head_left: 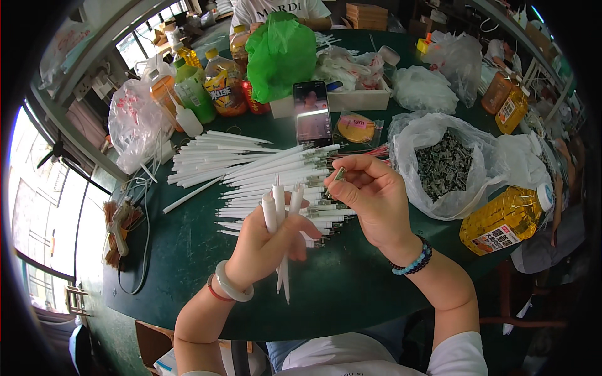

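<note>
1. The left hand (pixel 268 243) has its fingers wrapped around several white sticks (pixel 279 203), above the counter (pixel 376 294).
2. The right hand's (pixel 377 195) fingers pinch a small metal part (pixel 339 175).
3. Beyond, a stick pile (pixel 260 174) lies on the counter.
4. To its right, a bag (pixel 433 208) holds metal pieces (pixel 444 166).
5. Behind stands a phone (pixel 312 119).

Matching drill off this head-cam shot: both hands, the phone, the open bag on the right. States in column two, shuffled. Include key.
Column one
1. Left hand
2. Right hand
3. Phone
4. Open plastic bag

Column two
A. Filled with small dark metal parts
B. Pinching one small metal piece between thumb and fingertips
C. Standing upright, screen lit
D. Gripping several white rods

Pairs: 1-D, 2-B, 3-C, 4-A
</note>
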The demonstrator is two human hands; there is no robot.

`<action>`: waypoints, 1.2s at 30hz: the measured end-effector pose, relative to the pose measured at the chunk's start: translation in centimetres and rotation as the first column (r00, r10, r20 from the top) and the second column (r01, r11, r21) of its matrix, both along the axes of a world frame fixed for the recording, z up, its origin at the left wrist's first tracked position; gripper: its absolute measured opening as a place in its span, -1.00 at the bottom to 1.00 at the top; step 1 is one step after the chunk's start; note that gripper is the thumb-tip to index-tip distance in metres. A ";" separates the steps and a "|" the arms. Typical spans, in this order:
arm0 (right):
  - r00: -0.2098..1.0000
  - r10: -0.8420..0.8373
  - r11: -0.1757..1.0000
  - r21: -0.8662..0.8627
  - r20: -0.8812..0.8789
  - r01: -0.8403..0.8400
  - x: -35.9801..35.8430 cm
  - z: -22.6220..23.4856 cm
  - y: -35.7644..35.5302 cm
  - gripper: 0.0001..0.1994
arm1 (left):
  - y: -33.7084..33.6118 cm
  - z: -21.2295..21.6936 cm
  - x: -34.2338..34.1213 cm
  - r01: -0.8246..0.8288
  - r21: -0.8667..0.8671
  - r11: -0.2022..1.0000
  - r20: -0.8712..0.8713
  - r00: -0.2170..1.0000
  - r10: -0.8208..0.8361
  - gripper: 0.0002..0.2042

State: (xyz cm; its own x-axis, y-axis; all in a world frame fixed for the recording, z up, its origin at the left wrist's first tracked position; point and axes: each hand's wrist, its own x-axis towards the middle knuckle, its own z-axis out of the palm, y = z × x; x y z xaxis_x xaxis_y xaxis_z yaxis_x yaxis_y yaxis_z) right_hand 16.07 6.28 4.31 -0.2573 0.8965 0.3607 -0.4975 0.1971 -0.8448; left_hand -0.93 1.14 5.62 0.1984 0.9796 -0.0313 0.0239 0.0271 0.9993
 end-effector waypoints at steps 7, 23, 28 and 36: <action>0.999 0.034 0.997 0.072 0.036 -0.036 -0.4 0.5 -0.3 -0.78 | -0.1 -0.6 0.2 0.009 0.091 0.996 0.073 0.997 -0.016 -0.83; 0.994 -0.068 0.994 0.094 0.091 0.059 -0.6 0.8 -1.4 -0.77 | -0.7 -0.4 0.3 -0.066 0.401 0.914 -0.288 0.938 0.194 -0.84; 0.994 -0.098 0.993 0.074 0.041 0.095 -0.6 0.4 -1.3 -0.79 | -1.0 -0.2 0.6 0.002 0.481 0.877 -0.305 0.938 0.166 -0.78; 0.995 0.005 0.996 0.092 0.104 -0.014 -0.2 0.1 -0.5 -0.79 | -1.0 -0.3 0.4 0.027 0.264 0.964 -0.191 0.981 0.025 -0.75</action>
